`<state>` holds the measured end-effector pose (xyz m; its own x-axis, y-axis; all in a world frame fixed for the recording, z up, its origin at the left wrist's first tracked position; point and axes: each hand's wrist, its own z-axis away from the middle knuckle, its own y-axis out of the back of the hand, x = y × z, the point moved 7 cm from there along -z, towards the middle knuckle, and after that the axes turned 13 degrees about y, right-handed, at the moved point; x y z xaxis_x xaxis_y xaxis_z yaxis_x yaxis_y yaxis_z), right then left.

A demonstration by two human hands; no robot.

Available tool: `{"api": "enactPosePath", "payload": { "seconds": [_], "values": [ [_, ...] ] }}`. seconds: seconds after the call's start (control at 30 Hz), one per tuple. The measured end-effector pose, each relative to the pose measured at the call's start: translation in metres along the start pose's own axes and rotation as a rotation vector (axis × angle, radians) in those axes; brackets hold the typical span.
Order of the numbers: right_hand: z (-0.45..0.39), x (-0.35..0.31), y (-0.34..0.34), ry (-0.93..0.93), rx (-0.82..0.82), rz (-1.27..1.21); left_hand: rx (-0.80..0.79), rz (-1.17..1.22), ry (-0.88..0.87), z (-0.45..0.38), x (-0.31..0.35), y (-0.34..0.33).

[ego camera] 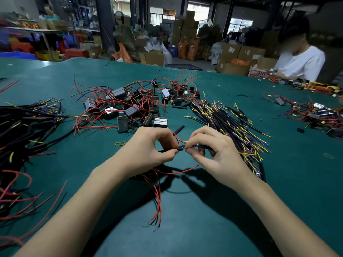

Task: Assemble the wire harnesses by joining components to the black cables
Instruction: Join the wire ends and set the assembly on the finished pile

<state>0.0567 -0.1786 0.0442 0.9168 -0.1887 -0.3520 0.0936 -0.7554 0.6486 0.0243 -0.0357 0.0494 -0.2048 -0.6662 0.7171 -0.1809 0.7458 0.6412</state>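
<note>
Our left hand [148, 145] pinches a black cable [181, 147] at its end, while our right hand [209, 145] pinches thin wire ends against it; both hands meet just above the green table [278, 182]. The cable's long axis runs left-right between the fingertips, so we judge either hand equally near the joint. Farther off lie the component pile [130, 104] and, right, the cable bundle [228, 119].

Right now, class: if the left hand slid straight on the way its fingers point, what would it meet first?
The left hand points rightward, so it would most likely meet the right hand first: their fingertips nearly touch over the black cable both pinch, though depth is uncertain.
</note>
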Motion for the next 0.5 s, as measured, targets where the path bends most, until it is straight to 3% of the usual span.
{"api": "enactPosePath", "payload": {
  "seconds": [0.5],
  "values": [
    [-0.0021, -0.0033, -0.0014, 0.034, -0.101, 0.045, -0.034, 0.016, -0.015, -0.0011, 0.0012, -0.0037]
  ]
}}
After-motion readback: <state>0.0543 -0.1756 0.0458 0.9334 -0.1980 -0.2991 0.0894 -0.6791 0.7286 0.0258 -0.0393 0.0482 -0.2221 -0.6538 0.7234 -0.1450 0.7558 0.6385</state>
